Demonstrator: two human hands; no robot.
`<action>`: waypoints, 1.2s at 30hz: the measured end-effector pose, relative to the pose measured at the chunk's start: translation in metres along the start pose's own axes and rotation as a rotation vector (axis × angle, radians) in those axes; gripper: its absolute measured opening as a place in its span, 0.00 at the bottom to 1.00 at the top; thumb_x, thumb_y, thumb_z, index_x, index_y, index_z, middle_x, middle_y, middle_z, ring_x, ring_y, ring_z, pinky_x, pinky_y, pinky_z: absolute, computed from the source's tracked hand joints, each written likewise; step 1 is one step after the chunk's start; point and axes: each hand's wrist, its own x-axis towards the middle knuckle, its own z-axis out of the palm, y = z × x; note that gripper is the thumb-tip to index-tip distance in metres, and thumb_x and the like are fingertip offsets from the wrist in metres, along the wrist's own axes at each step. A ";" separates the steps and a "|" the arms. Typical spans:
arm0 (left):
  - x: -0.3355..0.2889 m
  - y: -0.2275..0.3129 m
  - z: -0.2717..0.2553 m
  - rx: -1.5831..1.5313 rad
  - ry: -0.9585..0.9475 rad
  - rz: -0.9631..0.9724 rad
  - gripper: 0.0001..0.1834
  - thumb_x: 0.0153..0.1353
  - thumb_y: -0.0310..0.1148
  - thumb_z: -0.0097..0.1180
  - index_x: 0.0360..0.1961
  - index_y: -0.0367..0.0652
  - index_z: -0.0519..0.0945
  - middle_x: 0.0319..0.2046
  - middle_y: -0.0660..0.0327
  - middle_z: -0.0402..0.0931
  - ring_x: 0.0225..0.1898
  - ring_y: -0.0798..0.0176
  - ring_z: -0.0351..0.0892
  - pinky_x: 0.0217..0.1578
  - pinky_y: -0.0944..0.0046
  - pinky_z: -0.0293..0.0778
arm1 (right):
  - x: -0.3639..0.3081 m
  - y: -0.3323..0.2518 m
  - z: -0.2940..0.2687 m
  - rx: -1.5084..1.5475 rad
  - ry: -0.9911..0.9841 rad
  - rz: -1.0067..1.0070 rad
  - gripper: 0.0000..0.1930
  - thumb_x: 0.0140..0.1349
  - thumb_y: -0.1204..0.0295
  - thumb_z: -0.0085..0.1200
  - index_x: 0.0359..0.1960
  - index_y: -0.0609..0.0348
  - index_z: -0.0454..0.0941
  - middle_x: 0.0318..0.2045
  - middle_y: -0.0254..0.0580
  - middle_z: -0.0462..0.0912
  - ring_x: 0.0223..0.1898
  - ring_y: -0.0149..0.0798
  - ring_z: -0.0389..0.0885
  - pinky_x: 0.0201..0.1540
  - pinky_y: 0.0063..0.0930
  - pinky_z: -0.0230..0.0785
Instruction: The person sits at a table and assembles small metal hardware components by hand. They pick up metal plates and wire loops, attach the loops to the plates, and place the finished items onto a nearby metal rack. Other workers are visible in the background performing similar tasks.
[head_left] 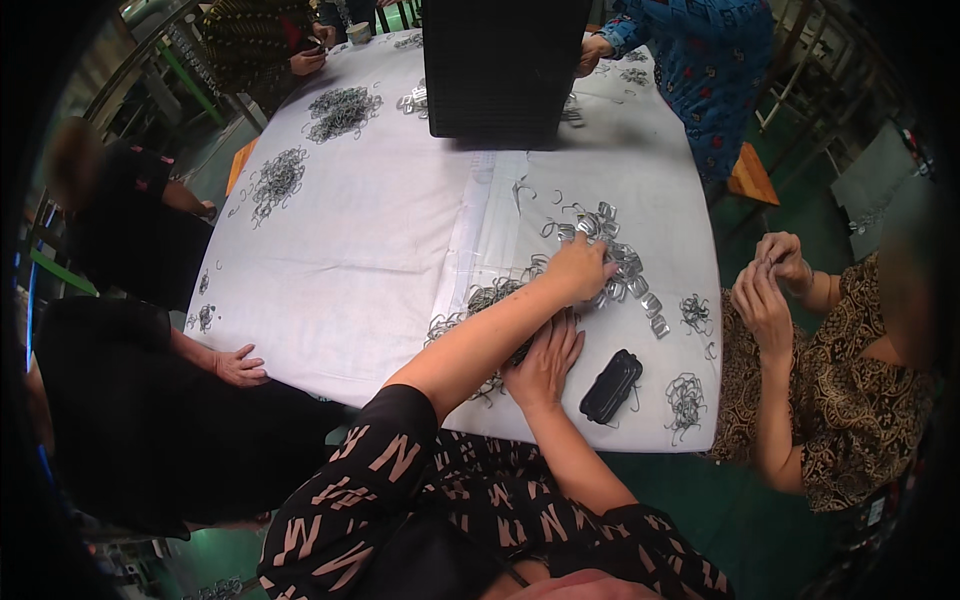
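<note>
My left hand reaches across over a heap of shiny silver metal buckle-like pieces. Its fingers touch the near part of the heap, with the thumb held apart on the right. Closer to me, my right hand lies palm down on the white cloth, fingers stretched out. It rests against a pile of dark bent wire hooks, partly hidden beneath my left forearm. Right of that hand is a small black oblong tray-like thing.
A white-covered table carries more hook piles at the far left and small ones at the right edge. At the far side a person in blue holds a large black crate above the table. Other people stand or sit around it.
</note>
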 end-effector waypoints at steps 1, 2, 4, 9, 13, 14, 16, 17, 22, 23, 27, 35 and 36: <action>-0.002 0.003 0.001 -0.058 -0.037 0.049 0.24 0.63 0.47 0.52 0.52 0.40 0.75 0.50 0.43 0.70 0.51 0.39 0.72 0.51 0.49 0.72 | -0.001 0.000 0.000 0.008 0.010 -0.003 0.49 0.44 0.49 0.64 0.65 0.60 0.56 0.64 0.57 0.57 0.66 0.60 0.52 0.66 0.65 0.35; 0.002 0.000 0.000 -0.089 0.033 0.039 0.22 0.63 0.45 0.52 0.51 0.40 0.75 0.49 0.43 0.71 0.49 0.39 0.73 0.50 0.50 0.72 | -0.001 0.000 -0.001 0.015 0.020 -0.005 0.49 0.44 0.49 0.64 0.65 0.60 0.56 0.64 0.57 0.57 0.66 0.60 0.52 0.65 0.65 0.35; 0.018 -0.012 -0.009 -0.146 0.168 0.025 0.20 0.62 0.42 0.53 0.49 0.39 0.76 0.46 0.44 0.72 0.45 0.38 0.75 0.49 0.50 0.72 | 0.001 -0.002 -0.008 0.025 -0.048 0.019 0.48 0.45 0.49 0.63 0.65 0.59 0.55 0.65 0.57 0.56 0.67 0.59 0.51 0.65 0.65 0.35; 0.035 -0.066 -0.009 0.105 0.229 -0.012 0.13 0.52 0.32 0.61 0.38 0.38 0.81 0.42 0.46 0.76 0.44 0.44 0.78 0.46 0.53 0.74 | 0.003 -0.004 -0.008 0.042 -0.024 0.000 0.45 0.48 0.49 0.61 0.64 0.58 0.57 0.65 0.56 0.57 0.68 0.58 0.51 0.66 0.63 0.35; 0.027 -0.067 -0.016 -0.085 -0.016 0.122 0.15 0.45 0.30 0.66 0.35 0.38 0.82 0.36 0.51 0.80 0.38 0.50 0.81 0.42 0.57 0.76 | 0.004 -0.006 -0.013 0.039 -0.029 0.007 0.44 0.49 0.49 0.61 0.64 0.58 0.58 0.65 0.55 0.57 0.68 0.57 0.50 0.66 0.63 0.36; 0.029 -0.067 -0.018 -0.133 -0.106 0.153 0.15 0.43 0.30 0.67 0.35 0.39 0.82 0.34 0.52 0.81 0.37 0.51 0.81 0.40 0.58 0.76 | 0.005 -0.006 -0.015 0.034 -0.029 0.011 0.44 0.48 0.49 0.61 0.64 0.58 0.59 0.65 0.55 0.57 0.68 0.57 0.51 0.66 0.64 0.36; 0.032 -0.075 -0.020 -0.193 -0.141 0.210 0.15 0.43 0.30 0.67 0.35 0.40 0.82 0.31 0.53 0.82 0.34 0.52 0.82 0.38 0.59 0.76 | 0.006 -0.006 -0.015 0.034 -0.025 0.011 0.44 0.48 0.49 0.61 0.63 0.58 0.59 0.65 0.55 0.58 0.68 0.57 0.51 0.66 0.64 0.36; 0.031 -0.079 -0.020 -0.219 -0.155 0.236 0.15 0.42 0.29 0.67 0.35 0.40 0.82 0.30 0.53 0.82 0.33 0.52 0.82 0.37 0.59 0.76 | 0.006 -0.005 -0.014 0.038 -0.023 0.007 0.44 0.48 0.49 0.61 0.63 0.58 0.59 0.65 0.55 0.58 0.68 0.57 0.51 0.66 0.64 0.36; 0.014 -0.083 -0.019 -0.121 -0.007 0.071 0.16 0.43 0.30 0.66 0.36 0.42 0.82 0.31 0.52 0.82 0.35 0.51 0.82 0.38 0.58 0.76 | 0.004 -0.005 -0.011 0.058 -0.017 -0.008 0.46 0.45 0.52 0.64 0.65 0.57 0.58 0.64 0.55 0.58 0.67 0.57 0.53 0.66 0.63 0.36; 0.010 -0.080 -0.018 -0.122 -0.019 0.076 0.16 0.43 0.31 0.66 0.36 0.42 0.82 0.31 0.51 0.81 0.35 0.50 0.82 0.38 0.57 0.76 | 0.004 -0.006 -0.011 0.052 -0.018 -0.009 0.46 0.44 0.53 0.64 0.65 0.57 0.58 0.64 0.55 0.58 0.67 0.57 0.53 0.66 0.63 0.36; 0.006 -0.076 -0.012 -0.044 0.067 0.210 0.14 0.43 0.32 0.67 0.33 0.41 0.82 0.32 0.51 0.81 0.35 0.48 0.81 0.39 0.56 0.76 | 0.004 -0.002 -0.008 0.032 -0.035 0.000 0.46 0.43 0.50 0.65 0.63 0.57 0.60 0.65 0.55 0.58 0.68 0.55 0.51 0.66 0.63 0.35; 0.012 -0.055 -0.004 0.073 -0.067 -0.004 0.12 0.44 0.31 0.66 0.31 0.39 0.83 0.31 0.50 0.82 0.37 0.49 0.82 0.41 0.58 0.76 | 0.003 0.000 -0.004 0.025 -0.028 0.003 0.47 0.42 0.50 0.65 0.63 0.56 0.59 0.65 0.55 0.58 0.68 0.55 0.51 0.67 0.63 0.34; 0.011 -0.051 -0.009 0.054 -0.104 -0.060 0.12 0.44 0.30 0.65 0.32 0.39 0.84 0.31 0.50 0.82 0.37 0.49 0.82 0.41 0.58 0.76 | 0.003 0.000 -0.005 0.022 -0.036 0.010 0.47 0.42 0.49 0.65 0.64 0.55 0.59 0.65 0.54 0.58 0.68 0.55 0.51 0.67 0.63 0.34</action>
